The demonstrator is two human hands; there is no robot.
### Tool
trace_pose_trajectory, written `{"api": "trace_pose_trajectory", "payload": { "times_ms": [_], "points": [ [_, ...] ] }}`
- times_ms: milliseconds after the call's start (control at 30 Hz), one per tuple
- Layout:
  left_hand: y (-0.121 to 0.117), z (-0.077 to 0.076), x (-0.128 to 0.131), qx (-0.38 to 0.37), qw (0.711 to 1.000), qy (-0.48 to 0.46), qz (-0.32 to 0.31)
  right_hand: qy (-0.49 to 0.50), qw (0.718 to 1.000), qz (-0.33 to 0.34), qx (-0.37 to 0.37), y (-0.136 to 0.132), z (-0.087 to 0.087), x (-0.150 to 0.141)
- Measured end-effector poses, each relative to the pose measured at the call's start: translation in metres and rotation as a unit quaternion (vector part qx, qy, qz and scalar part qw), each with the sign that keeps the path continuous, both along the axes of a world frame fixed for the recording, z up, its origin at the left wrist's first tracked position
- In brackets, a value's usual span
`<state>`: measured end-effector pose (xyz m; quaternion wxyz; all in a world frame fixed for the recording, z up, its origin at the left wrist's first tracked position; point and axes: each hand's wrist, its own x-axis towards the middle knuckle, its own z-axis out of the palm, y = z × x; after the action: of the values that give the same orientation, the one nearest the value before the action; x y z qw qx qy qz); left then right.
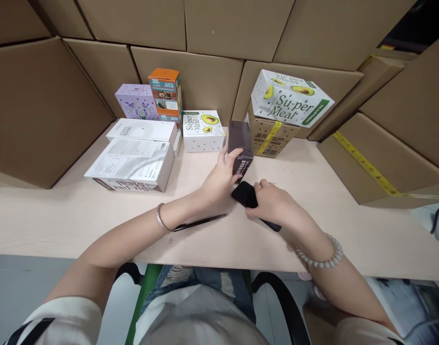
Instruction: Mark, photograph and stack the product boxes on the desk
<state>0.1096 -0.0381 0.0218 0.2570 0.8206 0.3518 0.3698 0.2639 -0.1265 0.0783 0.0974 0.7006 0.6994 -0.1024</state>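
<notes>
My left hand (219, 184) grips the near end of a long dark brown box (240, 136), fingers over its top and side. White lettering marks the box's near face. Just to the right, my right hand (273, 201) is closed over a flat black phone-like object (245, 192), which lies slantwise low over the table; its middle is hidden by the hand. The object's far end is close to the box's near end. A thin black pen (200, 223) lies on the table beside my left wrist, partly hidden by it.
White boxes (133, 160) lie at left, with a purple box (136, 101) and an orange box (165, 93) behind. A small avocado-print box (203, 132) stands mid-table. Another avocado-print box (291, 98) rests on a brown carton (271, 136). Large cardboard cartons (212, 28) wall the back and sides.
</notes>
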Motion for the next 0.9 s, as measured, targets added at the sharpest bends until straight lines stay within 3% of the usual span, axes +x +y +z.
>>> {"api": "trace_pose_trajectory", "payload": {
  "times_ms": [300,467,700,900],
  "points": [
    [0.027,0.017,0.021,-0.023,0.997,0.063,0.031,-0.022,0.999,-0.002,-0.023,0.000,0.004,-0.005],
    [0.057,0.021,0.038,-0.010,0.992,0.104,0.069,0.030,0.999,0.029,0.021,0.009,-0.006,-0.005],
    [0.097,0.025,0.036,0.145,0.955,0.242,0.096,0.067,0.995,0.056,0.052,0.015,-0.018,-0.004],
    [0.108,0.023,0.038,0.179,0.949,0.240,0.098,0.098,0.990,0.078,0.068,0.016,-0.023,-0.003]
  ]
}}
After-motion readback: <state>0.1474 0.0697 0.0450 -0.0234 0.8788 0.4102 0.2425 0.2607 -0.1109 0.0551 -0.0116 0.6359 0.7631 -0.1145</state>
